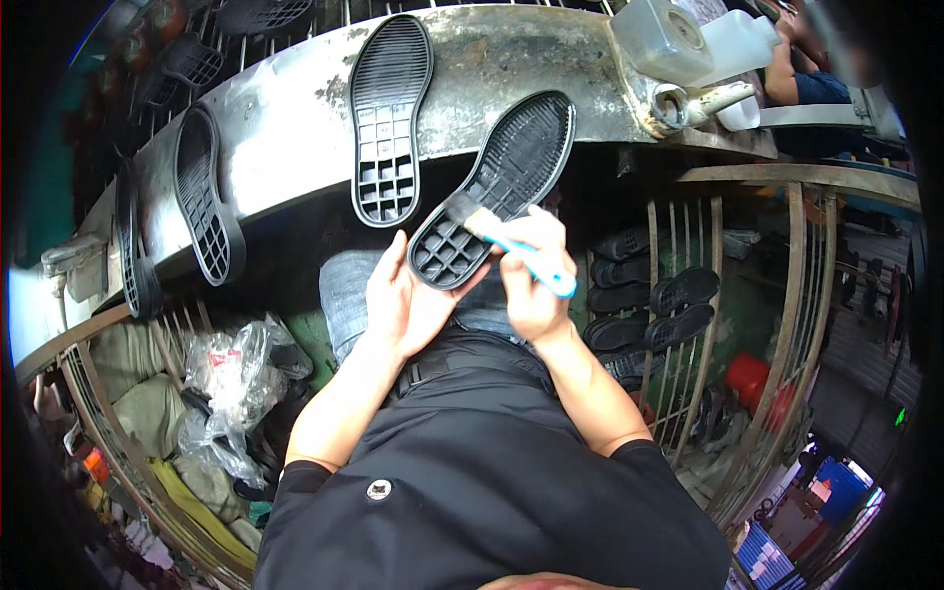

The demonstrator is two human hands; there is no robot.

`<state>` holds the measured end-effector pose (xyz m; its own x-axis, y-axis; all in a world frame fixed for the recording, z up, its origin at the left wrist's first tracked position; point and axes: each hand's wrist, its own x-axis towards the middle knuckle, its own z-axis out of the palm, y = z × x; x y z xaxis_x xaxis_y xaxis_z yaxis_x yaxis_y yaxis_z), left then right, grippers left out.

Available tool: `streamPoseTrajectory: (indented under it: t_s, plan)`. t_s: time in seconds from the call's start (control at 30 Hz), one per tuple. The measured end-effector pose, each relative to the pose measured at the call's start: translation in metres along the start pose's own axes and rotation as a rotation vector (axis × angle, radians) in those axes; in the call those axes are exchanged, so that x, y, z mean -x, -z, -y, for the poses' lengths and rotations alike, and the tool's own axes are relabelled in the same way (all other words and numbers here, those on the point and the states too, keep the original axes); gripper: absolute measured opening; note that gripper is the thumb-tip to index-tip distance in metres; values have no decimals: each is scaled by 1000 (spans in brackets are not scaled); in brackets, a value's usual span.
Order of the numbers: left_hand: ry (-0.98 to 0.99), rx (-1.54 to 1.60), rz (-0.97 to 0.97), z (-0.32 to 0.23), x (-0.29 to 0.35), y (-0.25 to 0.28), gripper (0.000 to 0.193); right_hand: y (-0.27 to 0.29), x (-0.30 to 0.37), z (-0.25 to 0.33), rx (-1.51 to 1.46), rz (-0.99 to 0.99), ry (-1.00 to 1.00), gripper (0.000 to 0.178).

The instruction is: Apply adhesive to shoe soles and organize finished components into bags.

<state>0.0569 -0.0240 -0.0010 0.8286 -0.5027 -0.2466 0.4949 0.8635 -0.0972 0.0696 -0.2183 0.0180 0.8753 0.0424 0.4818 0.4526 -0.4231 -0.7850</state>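
Head view. Left hand [395, 307] cupped under the heel end of a black shoe sole [526, 147], thumb up along its near left edge, fingers beneath. Right hand [536, 295] closed around a paint brush [531, 261] with a blue-and-white handle; bristles over the sole, at the border of heel grid and ribbed front. Brush and right fingers hide part of the sole's middle and right edge. Sole sits tilted, toe away to the right, its far end in front of the bench's near edge.

Crowding it on the left: a second sole [391, 108], lying lengthwise on the metal bench [295, 118], heel jutting past the edge, very near the held one. Further left, two more soles [208, 197], also overhanging.

Bench's right end: a translucent jug [664, 41], a white bottle [739, 47] and a stained pot [674, 106], all well apart from the hands. Beyond them, a co-worker's arm [783, 74].

Below right, a rack [710, 324] carrying more dark soles [678, 290]; behind its bars a red container [749, 382]. Below left, clear plastic bags [236, 369] heaped beside cloth bundles [143, 408], behind wooden rails.
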Motion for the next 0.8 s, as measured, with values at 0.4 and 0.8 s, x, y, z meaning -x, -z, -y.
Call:
streamPoseTrajectory:
  t_s: [0.4, 0.8]
  plan:
    - [-119, -390, -168, 5, 5, -9, 64, 49, -33, 16, -89, 315, -212, 10]
    - [-157, -707, -98, -8, 4, -32, 70, 106, -128, -66, 341, -63, -173, 20]
